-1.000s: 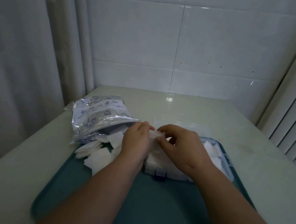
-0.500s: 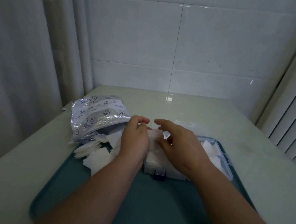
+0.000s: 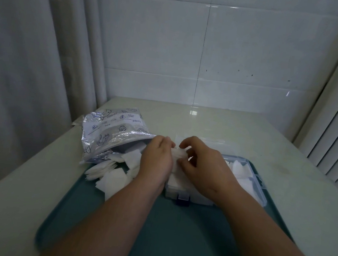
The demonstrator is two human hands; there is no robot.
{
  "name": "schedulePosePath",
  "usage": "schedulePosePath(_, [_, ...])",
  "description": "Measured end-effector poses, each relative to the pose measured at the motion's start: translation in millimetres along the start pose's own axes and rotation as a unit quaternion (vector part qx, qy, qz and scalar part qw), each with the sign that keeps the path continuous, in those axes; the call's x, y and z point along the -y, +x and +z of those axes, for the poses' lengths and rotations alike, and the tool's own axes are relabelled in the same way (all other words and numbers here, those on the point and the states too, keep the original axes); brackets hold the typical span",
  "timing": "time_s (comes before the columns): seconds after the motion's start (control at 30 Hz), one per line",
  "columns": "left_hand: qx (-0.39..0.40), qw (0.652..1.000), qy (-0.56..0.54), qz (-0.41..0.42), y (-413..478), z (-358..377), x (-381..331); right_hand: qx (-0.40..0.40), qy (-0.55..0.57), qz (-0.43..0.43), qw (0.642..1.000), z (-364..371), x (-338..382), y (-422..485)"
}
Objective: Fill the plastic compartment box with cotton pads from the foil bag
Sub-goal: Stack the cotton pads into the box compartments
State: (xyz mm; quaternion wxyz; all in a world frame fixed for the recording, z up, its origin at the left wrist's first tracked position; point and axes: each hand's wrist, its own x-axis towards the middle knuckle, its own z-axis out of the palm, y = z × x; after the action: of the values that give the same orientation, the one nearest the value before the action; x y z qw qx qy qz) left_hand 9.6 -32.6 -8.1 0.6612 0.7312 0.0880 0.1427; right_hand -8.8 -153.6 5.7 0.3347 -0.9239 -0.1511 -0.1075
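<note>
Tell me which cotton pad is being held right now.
The cotton pad pinched between both hands above the box's left end; the others lie loose beside the foil bag or in the box.

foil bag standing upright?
No, the foil bag lies on its side on the table, its open mouth facing the tray with cotton pads spilled out.

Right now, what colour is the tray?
Dark teal tray, seen in the head view.
</note>
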Motion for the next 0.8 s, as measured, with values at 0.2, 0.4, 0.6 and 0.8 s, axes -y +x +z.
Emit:
schedulePosePath(0.2, [-0.005, 0.985, -0.171, -0.039, 1.3, -2.9, -7.9, -0.047, 0.128, 0.07, 0.988, -3.2, 2.0, 2.8])
schedulePosePath(0.4, [0.111, 0.914, -0.367, -0.134, 4.8, -3.3, -15.3, -0.061, 0.406, 0.166, 0.897, -13.5, 6.3, 0.9])
schedulePosePath(0.6, [0.144, 0.936, -0.314, -0.071, 0.8, -0.9, -9.4, -0.04, 0.441, 0.16, 0.882, -11.7, 14.8, -1.2])
schedulePosePath(0.8, [0.124, 0.931, -0.334, -0.083, 4.2, -4.7, -9.8, -0.142, 0.093, 0.07, 0.983, -10.1, 5.9, 2.5])
